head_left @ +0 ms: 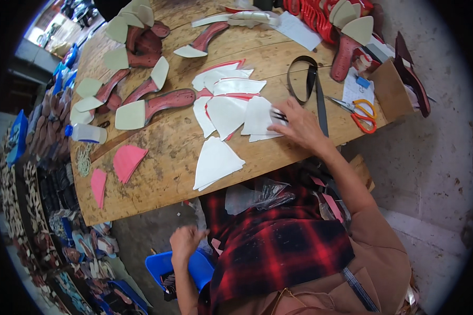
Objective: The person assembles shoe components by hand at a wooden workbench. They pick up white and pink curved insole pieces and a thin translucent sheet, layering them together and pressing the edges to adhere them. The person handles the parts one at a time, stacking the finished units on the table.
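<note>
My right hand (301,126) is over the right end of a spread of white, fan-shaped shoe-upper pieces (228,116), some with red edges or backs. Its fingers are bent together around something small with dark stripes, blurred, on or just above a white piece (258,116). Nearer the table's front edge lies a separate white stack (215,164). My left hand (186,242) is off the table, low above a blue plastic bin (197,266). Its fingers are curled in, and what they hold, if anything, is hidden.
Shoe lasts (168,102) with pale pieces stand at the table's left and back. Pink pieces (129,163), a white bottle (89,133), scissors (360,113), a black strap (320,100) and a cardboard box (391,92) lie around. Shoe-filled shelves (42,194) line the left.
</note>
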A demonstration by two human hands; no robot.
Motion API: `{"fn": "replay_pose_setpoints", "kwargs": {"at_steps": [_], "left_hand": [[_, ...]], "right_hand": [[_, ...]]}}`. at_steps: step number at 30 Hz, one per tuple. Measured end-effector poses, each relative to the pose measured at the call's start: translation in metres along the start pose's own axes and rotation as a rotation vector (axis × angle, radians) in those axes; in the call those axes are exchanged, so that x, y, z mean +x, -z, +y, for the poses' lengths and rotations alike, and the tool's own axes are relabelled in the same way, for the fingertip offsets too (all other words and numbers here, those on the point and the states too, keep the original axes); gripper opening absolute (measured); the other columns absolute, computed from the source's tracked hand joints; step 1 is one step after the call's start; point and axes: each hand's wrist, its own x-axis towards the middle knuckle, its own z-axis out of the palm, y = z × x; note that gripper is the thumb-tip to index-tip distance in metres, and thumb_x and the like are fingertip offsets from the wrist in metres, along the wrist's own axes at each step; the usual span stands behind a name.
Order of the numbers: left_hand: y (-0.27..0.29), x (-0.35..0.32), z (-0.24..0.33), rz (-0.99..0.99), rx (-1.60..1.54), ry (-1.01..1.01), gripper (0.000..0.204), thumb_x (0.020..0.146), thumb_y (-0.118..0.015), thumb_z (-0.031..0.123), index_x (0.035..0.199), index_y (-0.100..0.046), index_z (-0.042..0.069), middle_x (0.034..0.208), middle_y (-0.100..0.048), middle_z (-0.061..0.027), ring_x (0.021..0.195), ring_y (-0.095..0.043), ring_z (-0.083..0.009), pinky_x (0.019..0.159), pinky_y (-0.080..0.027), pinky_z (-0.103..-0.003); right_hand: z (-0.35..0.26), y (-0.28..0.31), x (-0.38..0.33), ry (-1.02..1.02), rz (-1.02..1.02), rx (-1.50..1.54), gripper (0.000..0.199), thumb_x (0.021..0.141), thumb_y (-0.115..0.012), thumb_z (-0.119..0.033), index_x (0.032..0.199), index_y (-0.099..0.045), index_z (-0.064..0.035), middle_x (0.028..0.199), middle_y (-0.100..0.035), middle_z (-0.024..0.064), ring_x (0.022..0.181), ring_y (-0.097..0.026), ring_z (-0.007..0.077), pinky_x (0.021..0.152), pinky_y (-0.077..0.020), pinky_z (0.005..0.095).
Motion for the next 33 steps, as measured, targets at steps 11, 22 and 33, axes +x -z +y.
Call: {"fn": "replay_pose_setpoints", "kwargs": {"at_steps": [11,22,33], "left_hand": [[0.086,0.183,0.175,0.719,-0.226,-0.354,0.064,0.075,-0.080,0.041,0.118,-0.061,-0.003,0.109,-0.059,-0.0172,0.100,-0.058,-0.0314,0.084,-0.047,-0.041],[0.066,0.196,0.183,0.744,-0.322,-0.325,0.066,0.069,-0.083,0.033,0.122,-0.058,0.001,0.112,-0.055,-0.0166,0.107,-0.052,-0.0344,0.092,-0.040,-0.044],[0.065,0.214,0.171,1.063,-0.575,-0.720,0.028,0.084,-0.072,0.013,0.103,-0.057,0.000,0.098,-0.061,-0.0142,0.093,-0.059,-0.0267,0.083,-0.046,-0.038]], "right_hand": [[-0.026,-0.007,-0.057,-0.051,0.041,0.090,0.035,0.085,-0.072,-0.027,0.115,-0.061,-0.0115,0.111,-0.052,0.0115,0.094,-0.062,0.0350,0.073,-0.0514,0.0442],[-0.031,-0.017,-0.054,-0.118,0.295,0.279,0.028,0.088,-0.069,-0.017,0.112,-0.062,-0.0047,0.109,-0.058,0.0121,0.092,-0.064,0.0306,0.073,-0.0514,0.0386],[-0.063,-0.019,-0.064,-0.227,0.291,0.658,0.026,0.098,-0.058,-0.020,0.114,-0.061,-0.0003,0.104,-0.061,0.0137,0.095,-0.061,0.0258,0.082,-0.0473,0.0317]]}}
